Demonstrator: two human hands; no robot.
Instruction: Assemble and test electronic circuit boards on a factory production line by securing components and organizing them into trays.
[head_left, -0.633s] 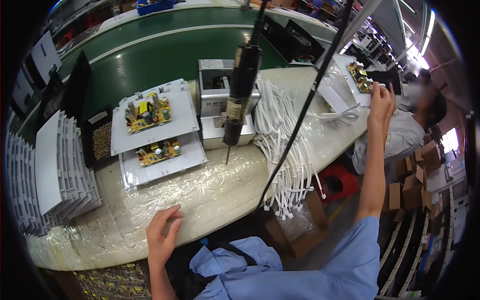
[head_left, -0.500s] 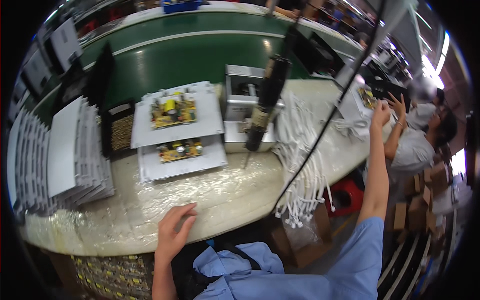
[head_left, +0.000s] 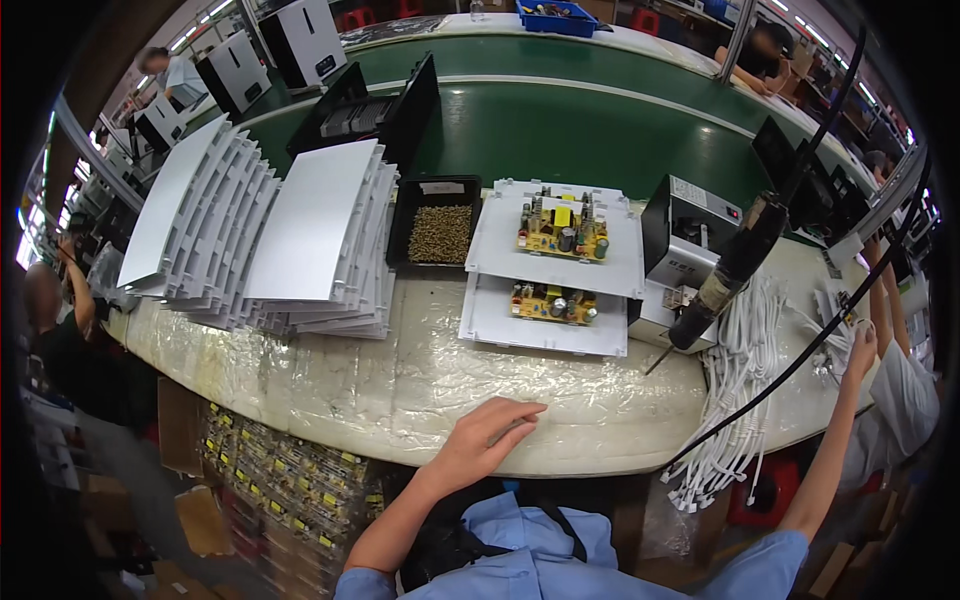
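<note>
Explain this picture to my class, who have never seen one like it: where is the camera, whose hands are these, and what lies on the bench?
The camera sits on a worker's head and looks down, so straight edges bend. The left hand rests flat on the padded bench, holding nothing. The right hand reaches far right, toward white cables; whether it holds anything is unclear. On the bench lie two white trays with circuit boards, a black tray of small screws and stacked white panels. A hanging electric screwdriver dangles above.
</note>
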